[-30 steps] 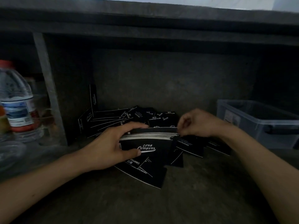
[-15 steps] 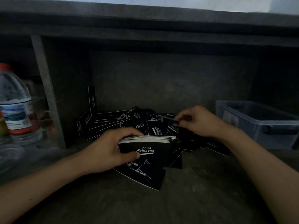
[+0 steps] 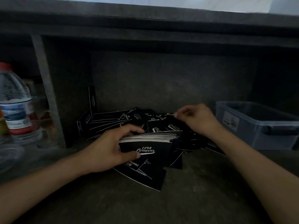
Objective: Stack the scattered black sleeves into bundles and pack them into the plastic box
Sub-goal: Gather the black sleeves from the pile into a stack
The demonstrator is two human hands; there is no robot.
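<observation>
A heap of black sleeves (image 3: 111, 123) with white print lies scattered on a dim concrete shelf. My left hand (image 3: 111, 147) grips a thick bundle of sleeves (image 3: 155, 143) standing on edge, thumb on its printed front, fingers over the top. My right hand (image 3: 195, 118) is behind and right of the bundle, fingertips pinching the corner of a single sleeve (image 3: 171, 125) that tilts up from the heap. The translucent plastic box (image 3: 258, 126) stands at the right, apart from both hands.
A large water bottle (image 3: 14, 102) with a red cap stands at the far left beyond a grey upright divider (image 3: 47, 91). The concrete back wall (image 3: 161, 78) is close behind the heap. A low overhang (image 3: 145, 25) runs across above. One sleeve (image 3: 93, 101) leans upright at the back.
My right hand has risen and drawn back a little, lifting a single sleeve by its corner. My left hand still holds the bundle in the same place.
</observation>
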